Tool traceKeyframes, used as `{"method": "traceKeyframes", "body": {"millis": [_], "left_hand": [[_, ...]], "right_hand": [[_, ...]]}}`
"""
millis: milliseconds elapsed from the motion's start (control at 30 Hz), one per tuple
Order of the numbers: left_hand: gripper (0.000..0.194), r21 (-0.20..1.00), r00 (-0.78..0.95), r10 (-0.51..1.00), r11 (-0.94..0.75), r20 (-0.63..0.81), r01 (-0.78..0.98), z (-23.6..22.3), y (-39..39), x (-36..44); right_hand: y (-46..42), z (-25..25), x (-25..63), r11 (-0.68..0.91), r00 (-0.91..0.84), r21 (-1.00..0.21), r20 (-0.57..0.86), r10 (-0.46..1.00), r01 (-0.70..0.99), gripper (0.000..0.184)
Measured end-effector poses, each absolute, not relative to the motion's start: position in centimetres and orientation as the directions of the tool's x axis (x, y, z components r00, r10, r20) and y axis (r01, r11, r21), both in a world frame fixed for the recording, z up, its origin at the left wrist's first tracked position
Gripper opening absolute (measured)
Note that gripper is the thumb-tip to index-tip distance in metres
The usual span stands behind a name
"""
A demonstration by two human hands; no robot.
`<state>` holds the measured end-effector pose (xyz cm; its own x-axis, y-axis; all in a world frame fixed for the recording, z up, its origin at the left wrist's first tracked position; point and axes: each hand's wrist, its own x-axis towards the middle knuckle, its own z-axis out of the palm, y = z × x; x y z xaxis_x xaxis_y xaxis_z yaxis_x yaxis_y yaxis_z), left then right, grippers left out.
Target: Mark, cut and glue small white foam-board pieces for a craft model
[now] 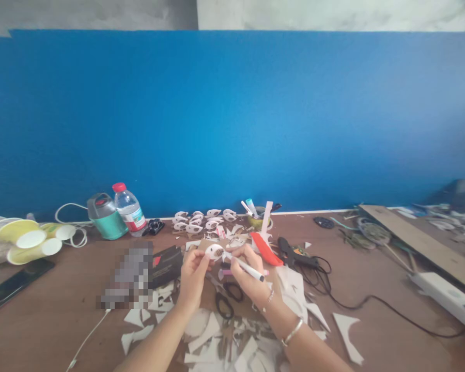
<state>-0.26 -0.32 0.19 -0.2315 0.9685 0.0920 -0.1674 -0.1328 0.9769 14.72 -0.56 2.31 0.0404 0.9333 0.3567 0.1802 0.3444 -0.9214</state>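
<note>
Pinched in my left hand (192,271) is a small white bird-shaped cutout (214,251) with dark markings on it. My right hand (248,271) grips a white marker pen (251,270) with a dark end, its tip close to the cutout's right side. Below and between the hands lies a pair of black-handled scissors (225,305), partly covered by paper pieces. Behind the hands, several similar white cutouts (194,226) stand in rows near the wall. A red-orange piece (266,249) lies just beyond my right hand.
White scraps (211,333) cover the table's front. A black glue gun (297,253) trails its cord rightward. A water bottle (129,209), a teal-based container (107,219) and paper cups (27,237) are at left. A pen holder (259,219) stands by the blue wall; a long board (422,243) is right.
</note>
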Motion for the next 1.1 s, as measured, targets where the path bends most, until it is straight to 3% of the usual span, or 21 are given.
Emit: {"method": "traceKeyframes", "body": {"millis": [267,600,1100], "left_hand": [[0.026,0.977,-0.233,0.969,-0.129,0.087,-0.172,0.01,-0.24,-0.3],[0.025,0.98,-0.236,0.968,-0.122,0.082,-0.157,0.02,-0.32,-0.33],[0.022,0.976,-0.216,0.972,-0.129,0.09,-0.175,-0.36,-0.21,-0.4]], "right_hand": [[-0.81,2.71,15.0,0.339,0.006,-0.94,0.339,0.941,0.04,0.005],[-0.5,2.63,15.02,0.426,-0.034,-0.88,0.429,0.903,0.208,0.006],[-0.66,2.65,14.96,0.336,0.018,-0.933,0.341,0.94,0.131,0.007]]}}
